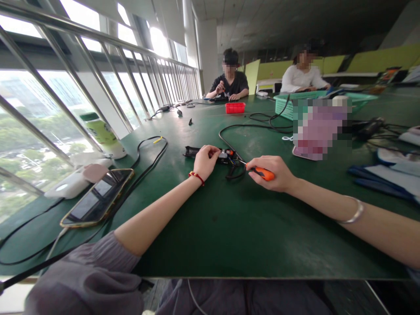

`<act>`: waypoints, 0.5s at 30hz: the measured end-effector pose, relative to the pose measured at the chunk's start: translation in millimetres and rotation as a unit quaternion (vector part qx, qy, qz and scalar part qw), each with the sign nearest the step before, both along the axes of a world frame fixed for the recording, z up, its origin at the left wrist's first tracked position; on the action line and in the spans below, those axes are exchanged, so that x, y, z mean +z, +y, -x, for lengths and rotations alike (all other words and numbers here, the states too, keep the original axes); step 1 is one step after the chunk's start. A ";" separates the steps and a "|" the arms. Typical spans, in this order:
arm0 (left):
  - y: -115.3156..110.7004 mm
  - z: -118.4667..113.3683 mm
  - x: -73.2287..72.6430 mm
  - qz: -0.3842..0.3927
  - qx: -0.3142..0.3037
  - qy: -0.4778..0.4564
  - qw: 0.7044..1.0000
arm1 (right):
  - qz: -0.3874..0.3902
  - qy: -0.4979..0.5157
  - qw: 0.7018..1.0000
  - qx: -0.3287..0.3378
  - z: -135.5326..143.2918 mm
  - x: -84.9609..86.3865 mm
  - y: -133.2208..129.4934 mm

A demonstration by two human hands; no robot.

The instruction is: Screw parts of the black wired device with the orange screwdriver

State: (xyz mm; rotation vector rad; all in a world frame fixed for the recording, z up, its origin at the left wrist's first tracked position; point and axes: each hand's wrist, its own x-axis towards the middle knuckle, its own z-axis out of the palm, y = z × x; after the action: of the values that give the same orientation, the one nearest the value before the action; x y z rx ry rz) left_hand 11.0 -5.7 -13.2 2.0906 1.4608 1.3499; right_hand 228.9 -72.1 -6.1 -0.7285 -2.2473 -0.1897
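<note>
A black handheld device (190, 151) with its inside parts and wires exposed lies on the green table, a black cable running off from its right end. My left hand (206, 159) rests on it from above, thumb and fingertips closed on its middle. In my right hand (274, 171) is a screwdriver (264, 174) with an orange and black handle, gripped with the fingers wrapped round it. Its thin metal shaft points left, and the tip is at the right end of the device, near the wires. Whether the tip touches a screw is too small to tell.
Left stand a phone (98, 197), a white power bank (65, 183) and a green-capped bottle (103, 135). Farther back are a red tray (235, 108) and a teal basket (285, 107). A pink pouch (316, 131) and gloves (387, 177) lie right. Two people sit across.
</note>
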 end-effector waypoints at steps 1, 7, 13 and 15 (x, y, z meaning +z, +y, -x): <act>-0.1 -0.2 -0.4 -0.003 0.001 0.004 1.000 | 0.000 -0.001 1.000 0.000 0.0 -0.1 0.1; -0.2 0.2 -3.0 -0.025 0.001 0.018 1.000 | 0.009 -0.009 1.000 -0.007 -0.7 -0.5 0.3; -1.9 0.9 -2.8 -0.013 0.003 0.011 1.000 | 0.005 -0.018 1.000 -0.009 0.4 -0.3 -0.5; -2.9 0.9 -2.0 -0.008 0.000 0.011 1.000 | 0.009 -0.022 1.000 -0.009 0.5 -0.5 -0.3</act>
State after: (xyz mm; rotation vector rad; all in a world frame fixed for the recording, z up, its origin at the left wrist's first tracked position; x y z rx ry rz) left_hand 10.1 -8.7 -15.3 2.1215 1.4636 1.3488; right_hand 228.4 -72.5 -6.6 -0.7597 -2.2871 -0.1967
